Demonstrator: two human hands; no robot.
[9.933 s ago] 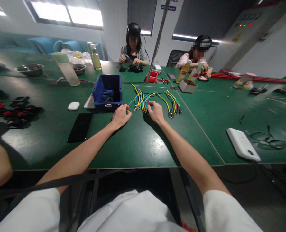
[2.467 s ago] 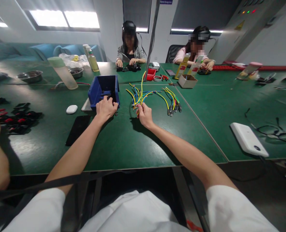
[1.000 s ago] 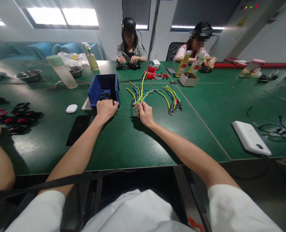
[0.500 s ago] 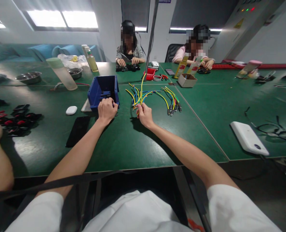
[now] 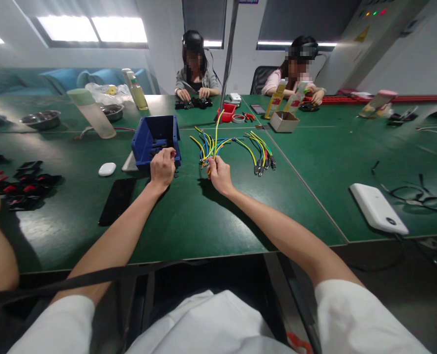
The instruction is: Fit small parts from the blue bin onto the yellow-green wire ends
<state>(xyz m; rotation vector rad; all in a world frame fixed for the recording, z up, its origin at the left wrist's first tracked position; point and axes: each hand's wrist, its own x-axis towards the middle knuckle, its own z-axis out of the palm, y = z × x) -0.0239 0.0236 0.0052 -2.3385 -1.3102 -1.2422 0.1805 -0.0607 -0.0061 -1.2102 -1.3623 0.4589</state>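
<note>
My left hand (image 5: 162, 168) is at the front opening of a blue plastic bin (image 5: 139, 142), its fingers curled together. Small black pieces (image 5: 158, 146) lie inside the bin; whatever the fingers hold is hidden. A yellow wire (image 5: 217, 129) rises upright from my right hand (image 5: 218, 174), pinched between thumb and fingers. Just beyond that hand lies a loose bunch of yellow and blue wires (image 5: 202, 143). To its right, more wires end in black sleeves (image 5: 266, 164) with metal tips.
A black phone (image 5: 117, 201) and a white case (image 5: 107, 169) lie left of my left forearm. Black and red parts (image 5: 24, 187) are further left. A white power bank (image 5: 378, 209) and glasses (image 5: 417, 196) lie right. Two people sit opposite, behind a small box (image 5: 283, 122).
My left hand has lifted slightly at the bin's front, its fingers rising a little. My right hand stays nearly still with the yellow wire. The whole view has shifted slightly.
</note>
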